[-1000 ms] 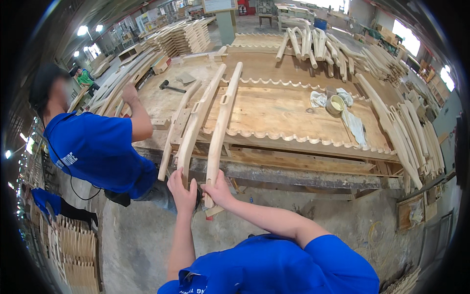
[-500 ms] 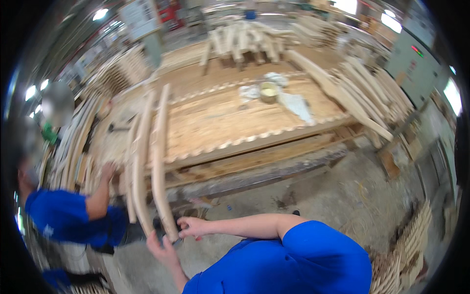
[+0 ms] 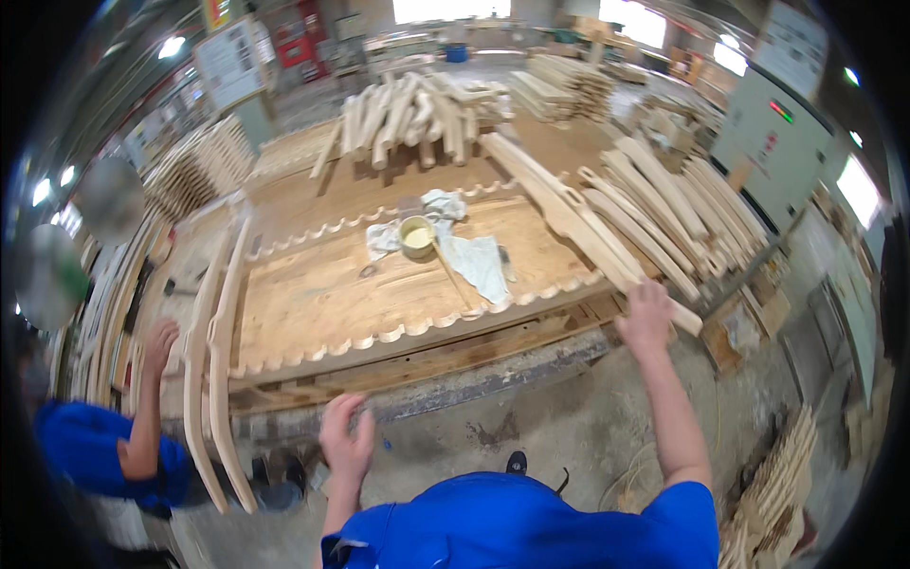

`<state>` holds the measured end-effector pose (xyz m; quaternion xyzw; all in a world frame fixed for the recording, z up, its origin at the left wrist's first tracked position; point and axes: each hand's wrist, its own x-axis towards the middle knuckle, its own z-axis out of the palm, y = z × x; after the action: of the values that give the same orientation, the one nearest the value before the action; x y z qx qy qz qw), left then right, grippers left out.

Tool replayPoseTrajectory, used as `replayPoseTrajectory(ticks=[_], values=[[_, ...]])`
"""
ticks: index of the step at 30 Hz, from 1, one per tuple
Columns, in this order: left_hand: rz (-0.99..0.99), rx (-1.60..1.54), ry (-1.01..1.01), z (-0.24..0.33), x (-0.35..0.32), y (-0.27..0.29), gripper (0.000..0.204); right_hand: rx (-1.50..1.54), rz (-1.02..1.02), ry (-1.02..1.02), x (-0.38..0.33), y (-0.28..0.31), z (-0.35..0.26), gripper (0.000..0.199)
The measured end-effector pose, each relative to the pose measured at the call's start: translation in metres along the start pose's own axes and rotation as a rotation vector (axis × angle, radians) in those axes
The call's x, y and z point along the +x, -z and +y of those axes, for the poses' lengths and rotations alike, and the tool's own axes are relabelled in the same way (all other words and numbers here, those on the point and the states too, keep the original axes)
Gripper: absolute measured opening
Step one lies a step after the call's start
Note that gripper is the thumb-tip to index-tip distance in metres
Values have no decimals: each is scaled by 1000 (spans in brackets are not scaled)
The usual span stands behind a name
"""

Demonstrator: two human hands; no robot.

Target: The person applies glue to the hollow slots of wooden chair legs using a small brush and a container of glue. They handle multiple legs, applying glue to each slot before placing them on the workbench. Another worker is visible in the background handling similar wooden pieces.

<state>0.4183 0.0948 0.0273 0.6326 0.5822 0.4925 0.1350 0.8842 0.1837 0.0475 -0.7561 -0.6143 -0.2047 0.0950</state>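
My right hand [image 3: 648, 321] is at the near right of the table, its fingers bent over the near end of a long, pale wooden furniture leg [image 3: 559, 209]. A similar leg lies close alongside and juts past the table's front edge. My left hand [image 3: 348, 438] holds nothing, with fingers apart above the floor in front of the table. On the left, two curved wooden legs [image 3: 220, 356] lie side by side and overhang the front edge. A scalloped wooden board [image 3: 313, 284] carries a round pot [image 3: 417, 237] with pale contents, a thin stick and white cloths [image 3: 474, 266].
At the left, a co-worker in a blue shirt [image 3: 85, 450] has a hand [image 3: 161, 343] over the table near a hammer [image 3: 175, 287]. Wooden legs are piled at the back [image 3: 408, 119] and right [image 3: 664, 204]. A grey cabinet [image 3: 773, 142] stands beyond; more wood is stacked lower right.
Both my hands have left the curved legs on the left. My right hand has moved far right to another leg; my left hand has opened. The view has shifted right.
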Motion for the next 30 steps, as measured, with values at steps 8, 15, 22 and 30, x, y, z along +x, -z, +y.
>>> replayPoseTrajectory(ticks=[8,15,22,30], values=[[217,344,-112,7,56,-13,24,488,-400,1,39,-7,99,44],[447,1014,566,-96,1,146,60,1379,-609,-247,-11,58,17,31],[120,692,679,-159,-23,208,53,1934,-1001,-87,-62,102,-174,31],[133,479,571,-161,-57,221,46,2145,-1204,-24,-150,117,-390,30]])
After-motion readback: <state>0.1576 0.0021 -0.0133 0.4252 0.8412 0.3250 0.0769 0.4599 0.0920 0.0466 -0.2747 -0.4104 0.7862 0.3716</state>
